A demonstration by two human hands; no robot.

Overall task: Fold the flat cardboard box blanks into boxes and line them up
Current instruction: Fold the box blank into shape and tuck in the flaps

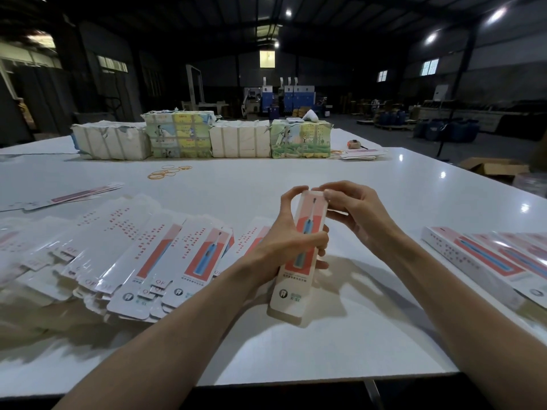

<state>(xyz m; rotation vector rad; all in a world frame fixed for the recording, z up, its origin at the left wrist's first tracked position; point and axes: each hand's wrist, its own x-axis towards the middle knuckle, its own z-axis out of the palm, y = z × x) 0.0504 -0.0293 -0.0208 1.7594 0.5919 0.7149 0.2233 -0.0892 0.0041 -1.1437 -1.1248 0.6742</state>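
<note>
A long narrow box [291,287], white and coral with a blue toothbrush picture, is held above the table in front of me. My left hand [288,232] grips its middle, fingers wrapped round it and thumb near the far end. My right hand [352,210] pinches the far end of the box with curled fingers. A fanned heap of flat box blanks [127,250] lies on the table to the left. Folded boxes [488,258] lie side by side at the right edge.
The white table [296,173] carries wrapped bundles [204,137] along its far side, loose rubber bands [168,171], more flat blanks [68,195] at the far left and a tape roll [353,144]. An open carton [492,167] stands on the floor to the right.
</note>
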